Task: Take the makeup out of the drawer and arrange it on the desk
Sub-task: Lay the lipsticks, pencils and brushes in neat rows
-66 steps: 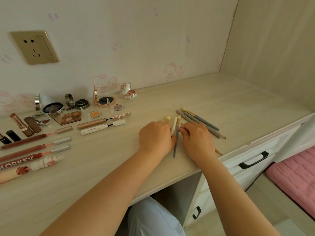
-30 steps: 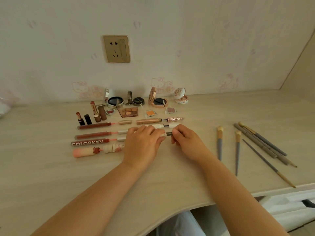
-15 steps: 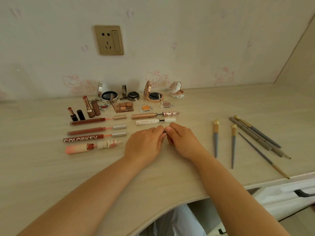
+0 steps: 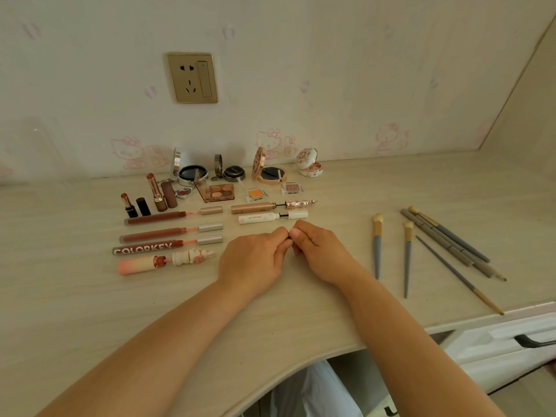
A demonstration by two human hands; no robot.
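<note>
- While both rest on the desk (image 4: 90,311), the left hand (image 4: 252,260) and right hand (image 4: 322,251) curl fingertip to fingertip; whether they pinch anything, I cannot tell.
- At ten o'clock lies the "COLORKEY" lip gloss (image 4: 147,249).
- At three o'clock lie grey brushes (image 4: 376,245).

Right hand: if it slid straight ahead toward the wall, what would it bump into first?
Probably the white tube, at its cap end. The right hand sits just in front of it, fingertips aimed up-left. Past that lies the rose-gold tube. Depth is hard to judge, so it could slip past the cap.
</note>
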